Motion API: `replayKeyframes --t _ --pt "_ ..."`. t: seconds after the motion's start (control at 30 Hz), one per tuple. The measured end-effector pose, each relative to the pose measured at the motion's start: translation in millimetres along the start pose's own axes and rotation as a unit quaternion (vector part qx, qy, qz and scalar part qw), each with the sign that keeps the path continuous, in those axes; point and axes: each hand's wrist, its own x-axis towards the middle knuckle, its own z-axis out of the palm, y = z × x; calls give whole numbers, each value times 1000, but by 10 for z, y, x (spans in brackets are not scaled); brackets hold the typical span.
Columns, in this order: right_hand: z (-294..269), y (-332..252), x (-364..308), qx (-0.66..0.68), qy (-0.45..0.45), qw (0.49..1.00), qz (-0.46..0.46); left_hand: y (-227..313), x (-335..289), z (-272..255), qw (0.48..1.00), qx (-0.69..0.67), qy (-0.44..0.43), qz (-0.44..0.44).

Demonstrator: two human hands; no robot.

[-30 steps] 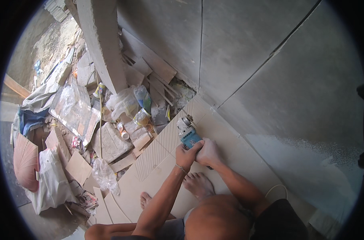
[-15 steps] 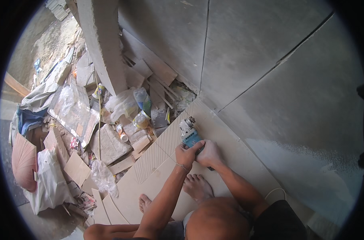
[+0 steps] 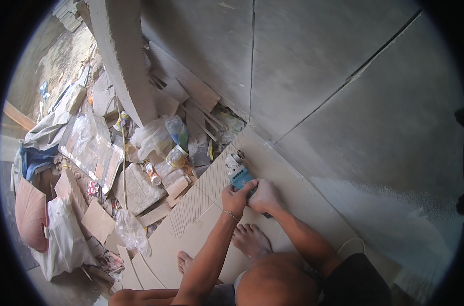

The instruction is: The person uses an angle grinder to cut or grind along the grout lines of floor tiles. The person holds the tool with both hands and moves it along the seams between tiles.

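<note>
Pale floor tiles (image 3: 280, 166) bear a crouching, barefoot worker in a dusty, rubble-strewn corner. Planted apart, the right foot (image 3: 250, 240) and left foot (image 3: 183, 261) likely give a steady base for a low, two-handed hold. Ahead of them, the left hand (image 3: 234, 200), with a bracelet (image 3: 231, 214) at its wrist, wraps the body of an angle grinder (image 3: 239, 174), thumb on top; the right hand (image 3: 265, 196), apparently dusty, clenches its rear just beside, a grip that probably keeps the tool from twisting. Teal along its casing and silver at its head, the grinder points away from the worker over the tiles; whether it touches them cannot be told, and no disc shows clearly. Parallel lines (image 3: 194, 211) mark the strip along the floor's left edge. Beyond that edge lie plastic bags (image 3: 153, 137) and broken slabs (image 3: 136, 188), perhaps heaped there to leave footing, while a grey wall (image 3: 313, 61) rises farther off.
</note>
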Motion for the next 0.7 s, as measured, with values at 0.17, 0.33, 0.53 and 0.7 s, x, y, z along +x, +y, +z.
replayKeyframes --t 0.17,0.33,0.53,0.7 --pt "-13 -36 3 12 15 1000 -11 -7 25 -8 1000 15 13 -14" --pt "-67 -65 -15 -6 3 1000 -12 9 21 4 1000 4 0 -5" --pt "-86 -78 -22 3 -4 1000 3 7 11 19 1000 -9 -1 0" --pt "-77 -71 -20 9 -2 1000 -4 -14 48 -1 1000 -11 -9 -7"
